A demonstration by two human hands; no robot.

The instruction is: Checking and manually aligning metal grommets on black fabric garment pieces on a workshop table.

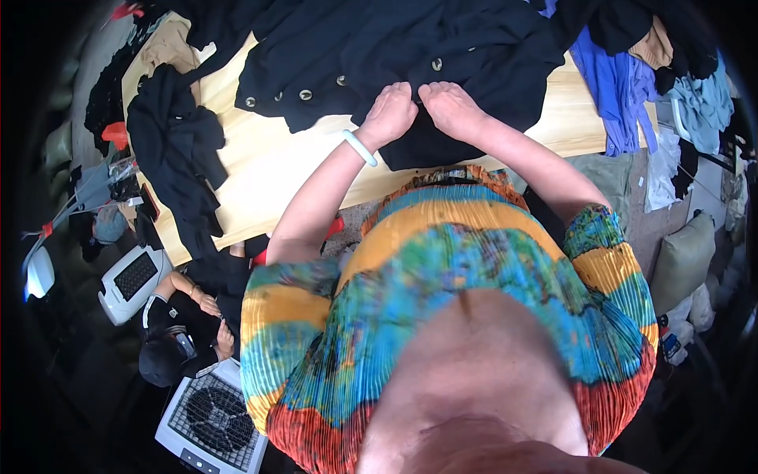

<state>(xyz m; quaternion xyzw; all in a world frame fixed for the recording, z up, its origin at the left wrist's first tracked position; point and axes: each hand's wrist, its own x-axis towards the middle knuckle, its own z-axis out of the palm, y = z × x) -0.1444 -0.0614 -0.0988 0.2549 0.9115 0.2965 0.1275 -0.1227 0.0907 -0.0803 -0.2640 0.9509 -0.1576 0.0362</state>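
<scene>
A black garment (395, 43) with several round, light-rimmed buttons lies spread over the table, part of it hanging toward me at the near edge. On its near part, my left hand (391, 112) has its fingers curled down and closed on the cloth. Close beside it, a small gap apart, my right hand (452, 109) grips the same garment in the same way. The fingertips of both hands are hidden beneath the knuckles. A pale bangle (360, 148) circles my left wrist.
The pale wooden table (268, 170) also bears a dark garment (178, 134) at its left end and purple clothing (620, 87) at the right. At lower left, a person in a black cap (164, 359) sits near a fan unit (212, 415). A cushion (685, 261) lies right.
</scene>
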